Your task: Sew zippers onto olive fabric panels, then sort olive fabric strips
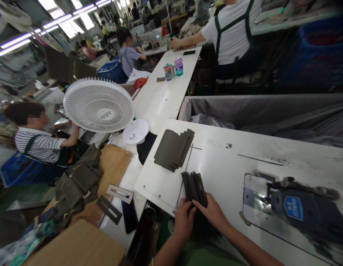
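Note:
A thick bundle of dark fabric strips (194,186) stands on edge at the table's front edge, between my two hands. My left hand (184,218) is closed round its left side, fingers curled. From the right, my right hand (212,212) grips the same bundle, its thumb close to the left thumb. Beyond the bundle, a flat stack of olive-grey fabric pieces (172,149) lies on the white table (215,166). The lower part of the bundle hangs towards my lap.
A sewing machine (304,210) stands at the right. On the left are a white fan (99,105), a phone (129,216), flat slotted templates (120,194), piled fabric (77,184) and a cardboard box (77,245). Bottles (178,66) stand farther back. Several people sit or stand around.

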Action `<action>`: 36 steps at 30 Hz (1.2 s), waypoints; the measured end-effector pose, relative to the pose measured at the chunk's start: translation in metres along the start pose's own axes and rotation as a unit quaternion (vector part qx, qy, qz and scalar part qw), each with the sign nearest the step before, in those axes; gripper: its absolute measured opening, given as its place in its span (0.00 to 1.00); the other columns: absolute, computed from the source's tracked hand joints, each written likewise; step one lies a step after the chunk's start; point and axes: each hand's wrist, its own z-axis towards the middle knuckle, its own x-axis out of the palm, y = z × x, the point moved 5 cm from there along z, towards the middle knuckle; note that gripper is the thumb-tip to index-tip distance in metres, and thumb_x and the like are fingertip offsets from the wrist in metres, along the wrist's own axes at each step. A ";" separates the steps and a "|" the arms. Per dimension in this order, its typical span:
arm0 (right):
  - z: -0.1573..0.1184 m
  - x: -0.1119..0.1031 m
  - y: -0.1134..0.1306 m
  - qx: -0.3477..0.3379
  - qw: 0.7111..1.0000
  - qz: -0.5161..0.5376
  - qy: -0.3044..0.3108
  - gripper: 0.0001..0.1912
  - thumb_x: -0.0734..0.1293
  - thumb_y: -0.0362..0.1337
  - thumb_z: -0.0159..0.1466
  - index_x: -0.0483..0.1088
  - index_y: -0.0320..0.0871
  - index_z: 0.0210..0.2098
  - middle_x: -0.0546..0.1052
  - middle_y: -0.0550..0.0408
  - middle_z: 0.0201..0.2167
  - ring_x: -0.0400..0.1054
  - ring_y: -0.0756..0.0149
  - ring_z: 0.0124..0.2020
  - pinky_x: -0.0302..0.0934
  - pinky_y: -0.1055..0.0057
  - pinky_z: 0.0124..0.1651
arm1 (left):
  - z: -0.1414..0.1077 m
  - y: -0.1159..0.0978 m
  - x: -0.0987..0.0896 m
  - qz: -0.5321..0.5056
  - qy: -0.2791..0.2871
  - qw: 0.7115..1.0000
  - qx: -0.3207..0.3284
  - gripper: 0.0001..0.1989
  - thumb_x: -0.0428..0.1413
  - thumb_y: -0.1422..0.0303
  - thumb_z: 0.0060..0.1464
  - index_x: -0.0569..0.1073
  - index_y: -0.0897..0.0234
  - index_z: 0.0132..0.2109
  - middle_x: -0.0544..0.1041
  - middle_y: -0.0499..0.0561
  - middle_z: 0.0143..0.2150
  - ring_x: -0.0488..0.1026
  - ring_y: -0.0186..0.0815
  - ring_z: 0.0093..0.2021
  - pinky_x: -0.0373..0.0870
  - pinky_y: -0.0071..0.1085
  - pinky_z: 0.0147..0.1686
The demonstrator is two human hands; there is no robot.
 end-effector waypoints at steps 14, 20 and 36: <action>-0.001 -0.006 -0.003 -0.013 1.000 0.015 0.003 0.21 0.63 0.50 0.55 0.67 0.40 0.39 0.73 0.47 0.37 0.68 0.53 0.42 0.62 0.59 0.47 | -0.003 0.006 0.004 0.016 -0.023 1.000 -0.007 0.13 0.46 0.73 0.57 0.71 0.66 0.46 0.68 0.56 0.50 0.65 0.39 0.52 0.60 0.35 0.55; -0.002 -0.006 -0.002 -0.023 1.000 0.010 0.000 0.19 0.62 0.48 0.56 0.67 0.40 0.39 0.73 0.48 0.36 0.68 0.54 0.41 0.62 0.60 0.47 | -0.005 0.001 0.005 0.034 -0.029 0.999 -0.017 0.18 0.41 0.77 0.56 0.68 0.67 0.51 0.68 0.58 0.51 0.65 0.39 0.51 0.60 0.36 0.55; 0.000 -0.006 -0.010 -0.022 0.999 0.025 0.009 0.19 0.63 0.50 0.56 0.68 0.42 0.40 0.74 0.48 0.37 0.68 0.55 0.43 0.62 0.60 0.49 | -0.009 -0.004 0.007 0.078 -0.027 0.997 -0.014 0.17 0.44 0.72 0.58 0.70 0.66 0.52 0.66 0.59 0.56 0.61 0.42 0.58 0.56 0.37 0.59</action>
